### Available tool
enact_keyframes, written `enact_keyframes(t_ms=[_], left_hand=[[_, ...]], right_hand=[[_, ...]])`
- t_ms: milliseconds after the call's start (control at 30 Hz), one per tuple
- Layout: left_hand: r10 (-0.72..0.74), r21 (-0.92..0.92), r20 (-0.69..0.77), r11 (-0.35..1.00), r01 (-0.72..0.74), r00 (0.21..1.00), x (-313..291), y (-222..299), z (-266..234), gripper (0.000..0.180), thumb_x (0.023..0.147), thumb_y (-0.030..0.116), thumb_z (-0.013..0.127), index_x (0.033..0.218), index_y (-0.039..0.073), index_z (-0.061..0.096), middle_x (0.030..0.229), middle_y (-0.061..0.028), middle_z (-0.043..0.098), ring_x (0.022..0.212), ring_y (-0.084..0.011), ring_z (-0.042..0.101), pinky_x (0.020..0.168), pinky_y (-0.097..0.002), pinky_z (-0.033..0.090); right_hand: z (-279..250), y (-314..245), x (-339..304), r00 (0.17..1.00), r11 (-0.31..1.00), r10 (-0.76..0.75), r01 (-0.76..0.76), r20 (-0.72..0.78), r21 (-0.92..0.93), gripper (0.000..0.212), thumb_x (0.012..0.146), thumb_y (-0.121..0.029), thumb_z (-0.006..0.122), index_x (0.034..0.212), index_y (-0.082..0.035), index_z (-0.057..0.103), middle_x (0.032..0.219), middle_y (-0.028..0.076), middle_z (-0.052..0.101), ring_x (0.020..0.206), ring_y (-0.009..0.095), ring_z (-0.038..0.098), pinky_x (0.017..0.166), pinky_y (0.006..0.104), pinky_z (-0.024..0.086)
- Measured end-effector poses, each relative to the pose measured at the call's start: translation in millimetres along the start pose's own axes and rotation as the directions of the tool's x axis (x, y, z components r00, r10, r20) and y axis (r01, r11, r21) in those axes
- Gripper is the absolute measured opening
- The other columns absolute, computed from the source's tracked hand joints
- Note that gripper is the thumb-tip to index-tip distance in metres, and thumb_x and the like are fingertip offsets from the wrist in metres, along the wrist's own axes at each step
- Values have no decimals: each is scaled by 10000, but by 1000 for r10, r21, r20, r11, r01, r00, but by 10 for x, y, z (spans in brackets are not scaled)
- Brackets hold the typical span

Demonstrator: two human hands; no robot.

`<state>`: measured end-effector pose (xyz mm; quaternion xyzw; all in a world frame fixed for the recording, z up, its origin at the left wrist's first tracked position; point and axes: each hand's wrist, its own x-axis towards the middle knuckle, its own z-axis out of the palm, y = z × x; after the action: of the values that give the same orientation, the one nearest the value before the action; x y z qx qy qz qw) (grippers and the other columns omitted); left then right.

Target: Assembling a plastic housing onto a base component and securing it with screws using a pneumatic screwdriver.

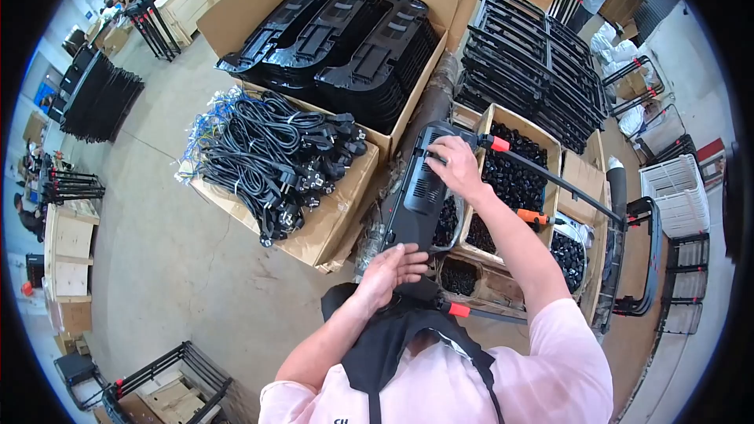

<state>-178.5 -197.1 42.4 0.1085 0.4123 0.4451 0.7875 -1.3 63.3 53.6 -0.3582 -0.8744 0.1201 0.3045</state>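
Note:
A long black plastic housing (420,188) with vent slots lies in front of me, part of a black tube frame with red end pieces. My left hand (385,273) rests against its near end, fingers stretched out and apart. Over the far part of the housing bends my right hand (454,163). Its fingertips are drawn together at the surface, and whatever they pinch is too small to make out. A black frame tube (550,177) runs from the red piece (496,144) at the far end out to the right.
Bundled black power cords (267,149) cover a carton at the left. Behind them a large carton (452,0) holds stacked black covers (377,55). Right of the housing, wooden bins hold small black parts (510,173), with an orange-handled tool (532,217) among them. Black frames (534,63) are stacked beyond; co-workers stand farther off.

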Motion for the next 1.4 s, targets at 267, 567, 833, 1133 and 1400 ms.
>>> enact_keyframes(t_ms=[267,567,833,1133,1400], left_hand=[[-8,-25,-75,1000,6,997,-194,-70,-176,464,1149,373,451,1423,12,552,1280,-145,717,1061,-222,729,893,-347,595],[-18,21,-50,1000,20,999,-105,-26,-71,435,1143,344,474,1408,10,562,1264,-144,715,1054,-228,728,881,-356,598],[-83,140,-52,986,89,995,34,-103,122,414,1143,322,480,1390,-1,561,1191,-126,707,1001,-211,709,860,-340,594],[-196,253,26,950,183,980,311,-350,559,389,1131,317,517,1336,-4,594,1143,-121,706,981,-214,703,877,-354,583],[-258,360,15,903,236,966,471,-648,1044,368,1152,315,465,1328,16,588,1153,-99,692,982,-180,686,873,-330,573]], right_hand=[[366,252,282,991,996,-84,87,101,-23,249,845,-228,778,1042,-78,795,1111,57,689,1145,289,621,1038,443,466],[329,259,175,999,998,-27,29,43,-49,346,819,-256,799,1111,-87,721,1189,109,681,1187,329,611,1032,467,476],[-40,33,-657,938,904,333,-289,-93,315,292,884,-138,764,1154,-41,712,1098,141,690,1004,324,689,891,407,569],[-814,971,-2416,709,737,675,-662,205,-137,187,897,-158,666,1033,-86,771,996,157,724,987,378,702,912,477,556],[-169,1151,-2659,729,851,522,-475,443,-221,271,888,-96,630,1131,-77,750,1113,177,721,1090,386,703,960,491,561]])
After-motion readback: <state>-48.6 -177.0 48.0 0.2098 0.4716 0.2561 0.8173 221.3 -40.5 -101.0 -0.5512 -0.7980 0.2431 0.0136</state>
